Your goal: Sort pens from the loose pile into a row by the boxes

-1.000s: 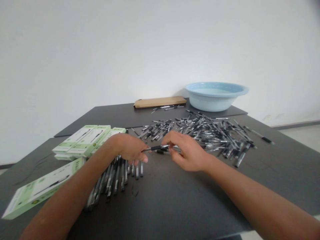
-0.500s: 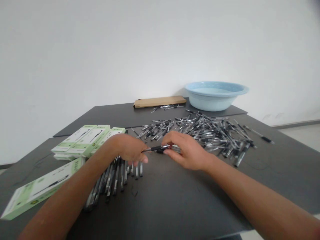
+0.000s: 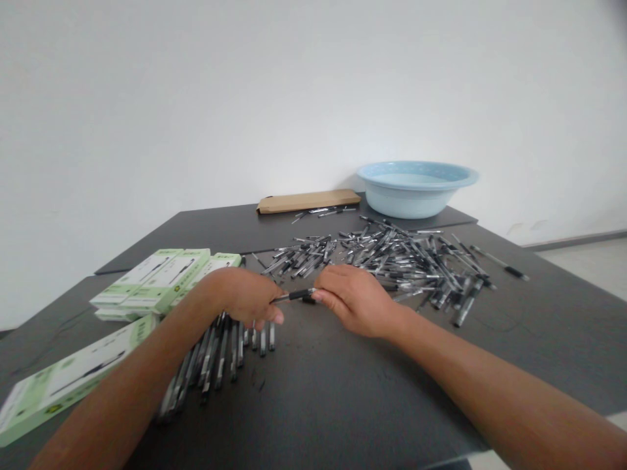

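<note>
Between my hands a pen [image 3: 298,295] with a black grip lies nearly level above the table. My left hand [image 3: 252,297] pinches its left end, fingers curled. At the other end, my right hand [image 3: 345,294] is closed over the pen's tip, which its fingers hide. Under my left hand and forearm lies a row of pens [image 3: 223,356], side by side and partly covered. A loose heap of pens [image 3: 396,258] spreads behind and to the right of my right hand.
Green and white pen boxes [image 3: 159,277] are stacked at the left, and another such box [image 3: 78,372] lies nearer me. A light blue basin [image 3: 416,192] stands at the back right beside a flat brown cardboard piece [image 3: 308,200]. All rest on a dark table [image 3: 333,405].
My right hand's fingers have closed further around the pen's right end. My left hand keeps its hold. The whole view has shifted slightly.
</note>
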A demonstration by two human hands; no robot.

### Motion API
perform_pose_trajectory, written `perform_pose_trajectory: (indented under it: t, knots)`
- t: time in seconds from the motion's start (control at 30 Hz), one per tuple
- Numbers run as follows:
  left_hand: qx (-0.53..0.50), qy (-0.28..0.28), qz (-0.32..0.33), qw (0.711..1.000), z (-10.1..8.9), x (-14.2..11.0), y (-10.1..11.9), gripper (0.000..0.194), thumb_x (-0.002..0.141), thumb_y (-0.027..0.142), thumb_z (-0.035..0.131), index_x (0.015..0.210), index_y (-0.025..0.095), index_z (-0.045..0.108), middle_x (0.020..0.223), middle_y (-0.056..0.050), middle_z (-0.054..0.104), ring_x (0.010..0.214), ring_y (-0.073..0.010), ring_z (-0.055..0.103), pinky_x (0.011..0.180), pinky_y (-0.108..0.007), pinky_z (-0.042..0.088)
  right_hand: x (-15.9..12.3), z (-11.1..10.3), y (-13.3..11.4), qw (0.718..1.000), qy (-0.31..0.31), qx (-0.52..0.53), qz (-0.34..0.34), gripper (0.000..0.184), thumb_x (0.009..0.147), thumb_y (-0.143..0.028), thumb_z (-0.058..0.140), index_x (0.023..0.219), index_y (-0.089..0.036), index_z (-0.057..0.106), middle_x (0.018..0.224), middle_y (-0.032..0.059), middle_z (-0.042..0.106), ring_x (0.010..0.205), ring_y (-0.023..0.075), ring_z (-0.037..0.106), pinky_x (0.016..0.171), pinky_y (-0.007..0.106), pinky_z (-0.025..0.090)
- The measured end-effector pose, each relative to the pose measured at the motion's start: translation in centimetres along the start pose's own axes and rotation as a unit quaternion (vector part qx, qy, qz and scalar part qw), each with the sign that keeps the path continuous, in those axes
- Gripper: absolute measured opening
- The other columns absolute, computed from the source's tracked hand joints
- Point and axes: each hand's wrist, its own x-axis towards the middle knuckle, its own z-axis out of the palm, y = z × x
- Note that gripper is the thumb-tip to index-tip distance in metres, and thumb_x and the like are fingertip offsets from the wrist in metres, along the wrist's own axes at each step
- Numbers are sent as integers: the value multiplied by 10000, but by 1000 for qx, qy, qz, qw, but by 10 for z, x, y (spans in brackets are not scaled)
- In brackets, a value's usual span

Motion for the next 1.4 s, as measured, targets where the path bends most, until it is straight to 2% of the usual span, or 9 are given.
perform_pose_trajectory:
  t: [0.2, 0.4, 0.5, 0.8, 0.93, 1.0, 1.13, 1.27, 1.4]
  knots:
    - [-1, 19, 29, 999, 2, 1, -5, 216, 848, 329, 490, 694, 193, 556, 709, -69, 724, 657, -217, 656, 536, -249, 444, 0, 1, 0, 999, -21, 46, 12, 294, 989, -329, 375, 786, -176, 523, 733, 21, 570, 677, 143, 509, 637, 247, 343]
    - [19, 30, 29, 999, 3, 1, -8, 207, 837, 322, 492, 720, 192, 603, 739, -70, 737, 661, -218, 659, 555, -249, 458, 0, -1, -3, 999, -2, -32, 9, 213, 980, -335, 383, 963, -180, 526, 845, 51, 622, 747, 177, 543, 668, 273, 342]
    - [42, 26, 15, 999, 3, 0, -4, 214, 848, 312, 481, 730, 190, 612, 758, -78, 740, 684, -228, 665, 572, -257, 464, 0, -2, -4, 999, -7, -43, -1, 231, 986, -338, 366, 918, -183, 523, 821, 50, 620, 758, 180, 545, 688, 275, 342]
    - [49, 23, 9, 998, 2, -4, 4, 217, 854, 321, 465, 809, 186, 629, 772, -89, 745, 703, -247, 678, 585, -274, 469, 1, 0, -5, 999, -19, -14, 44, 349, 997, -408, 317, 829, -182, 522, 743, 29, 623, 644, 153, 537, 586, 260, 283]
    - [21, 23, 14, 999, 3, -3, -2, 207, 842, 312, 459, 782, 184, 611, 776, -94, 744, 704, -248, 678, 588, -278, 472, -1, -4, -6, 998, -29, 23, 52, 336, 930, -495, 454, 1045, -187, 524, 816, 34, 660, 713, 183, 592, 612, 262, 336]
    - [6, 25, 10, 1000, 3, -4, -5, 229, 846, 324, 449, 765, 180, 608, 776, -97, 742, 691, -243, 674, 589, -280, 475, -2, -6, -7, 997, -24, 50, 50, 368, 895, -454, 528, 1141, -186, 469, 857, 32, 662, 722, 182, 598, 622, 260, 362]
    - [5, 35, 20, 999, 4, -3, -6, 200, 821, 329, 493, 767, 187, 623, 736, -74, 737, 659, -230, 661, 567, -270, 475, -3, -6, -7, 999, -2, 45, 23, 123, 920, -292, 475, 983, -187, 492, 833, 32, 622, 712, 163, 561, 635, 256, 366]
    - [14, 27, 18, 999, 4, -2, -3, 160, 817, 302, 514, 748, 194, 610, 732, -68, 736, 662, -223, 661, 555, -255, 466, -2, -4, -5, 1000, -5, 21, 4, 209, 959, -330, 421, 841, -184, 512, 781, 32, 604, 690, 154, 534, 629, 254, 342]
    - [21, 24, 17, 999, 4, -1, -3, 181, 824, 303, 515, 701, 193, 591, 735, -80, 735, 670, -226, 665, 556, -255, 462, -1, -4, -4, 1000, -11, 22, 12, 198, 957, -359, 439, 938, -185, 531, 803, 30, 626, 706, 159, 550, 640, 256, 341]
